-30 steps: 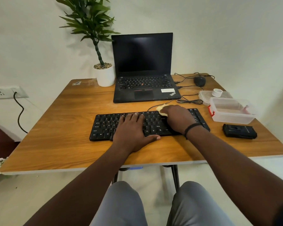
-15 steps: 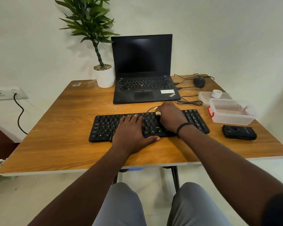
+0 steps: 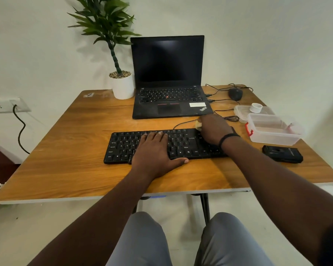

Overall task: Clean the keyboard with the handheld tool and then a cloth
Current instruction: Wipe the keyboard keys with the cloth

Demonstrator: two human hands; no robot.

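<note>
A black keyboard [image 3: 123, 146] lies across the middle of the wooden table [image 3: 65, 150]. My left hand [image 3: 154, 150] rests flat on its centre keys with fingers straight and the thumb over the front edge. My right hand [image 3: 213, 129] sits over the keyboard's far right corner and grips a small pale yellow cloth [image 3: 198, 125]. Only a bit of that cloth shows past my fingers. A black handheld tool [image 3: 283, 153] lies on the table to the right of the keyboard.
An open black laptop [image 3: 169, 96] stands behind the keyboard beside a potted plant [image 3: 121, 83]. At the right are a clear plastic box [image 3: 273, 131], its lid with a small white cap [image 3: 257, 108], a black mouse [image 3: 235, 93] and loose cables [image 3: 231, 118].
My right hand has moved with the cloth from the keyboard's middle to its far right corner. My left hand has stayed flat on the keys.
</note>
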